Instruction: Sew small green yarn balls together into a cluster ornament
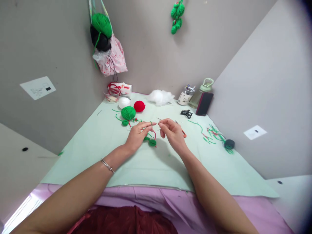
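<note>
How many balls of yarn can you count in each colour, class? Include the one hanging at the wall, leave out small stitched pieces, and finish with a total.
Green: 2 (lower green ball, hanging green ball)
Red: 1 (red ball)
White: 1 (white ball)
Total: 4

Matt, fibrous green yarn ball (pixel 128 113); smooth metal bracelet (pixel 107 165) (quite shiny); fluffy stuffing (pixel 160 97).
</note>
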A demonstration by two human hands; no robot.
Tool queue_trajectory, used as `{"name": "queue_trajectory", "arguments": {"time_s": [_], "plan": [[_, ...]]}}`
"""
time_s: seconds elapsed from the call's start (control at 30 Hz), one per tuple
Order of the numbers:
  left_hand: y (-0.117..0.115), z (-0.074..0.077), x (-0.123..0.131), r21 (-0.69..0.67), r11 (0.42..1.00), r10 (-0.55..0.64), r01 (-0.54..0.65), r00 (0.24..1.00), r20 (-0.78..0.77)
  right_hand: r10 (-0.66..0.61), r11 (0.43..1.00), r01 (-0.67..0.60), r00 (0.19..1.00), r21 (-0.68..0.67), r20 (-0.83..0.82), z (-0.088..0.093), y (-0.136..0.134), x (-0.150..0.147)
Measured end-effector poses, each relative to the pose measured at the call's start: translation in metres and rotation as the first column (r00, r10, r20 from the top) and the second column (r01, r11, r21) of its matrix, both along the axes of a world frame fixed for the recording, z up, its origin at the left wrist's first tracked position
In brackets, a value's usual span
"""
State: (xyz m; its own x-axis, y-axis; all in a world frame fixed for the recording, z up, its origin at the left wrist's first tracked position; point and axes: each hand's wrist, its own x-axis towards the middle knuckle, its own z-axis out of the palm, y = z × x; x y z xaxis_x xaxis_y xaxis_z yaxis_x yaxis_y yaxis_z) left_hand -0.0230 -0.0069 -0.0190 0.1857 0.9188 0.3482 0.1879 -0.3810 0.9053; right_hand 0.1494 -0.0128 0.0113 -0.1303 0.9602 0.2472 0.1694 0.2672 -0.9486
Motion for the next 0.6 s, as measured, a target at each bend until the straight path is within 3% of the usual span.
{"name": "queue_trajectory", "arguments": {"time_s": [0.13, 0.3, 0.6], "plan": [[0.0, -0.001, 0.0, 0.113, 0.993, 0.023, -0.017, 0.998, -0.058, 0.021, 1.0, -0.021, 1.0, 0.019, 0.009, 0.0, -0.004, -0.002], [0.002, -0.007, -0.001, 0.274, 0.962, 0.055, -0.004, 0.983, -0.178, 0.027, 0.996, -0.039, 0.988, 0.074, 0.155, 0.002, -0.011, -0.006], [-0.001, -0.007, -0.001, 0.306, 0.952, 0.036, 0.032, 0.976, -0.216, -0.005, 0.992, -0.024, 0.973, 0.123, 0.233, 0.0, -0.011, -0.006]]}}
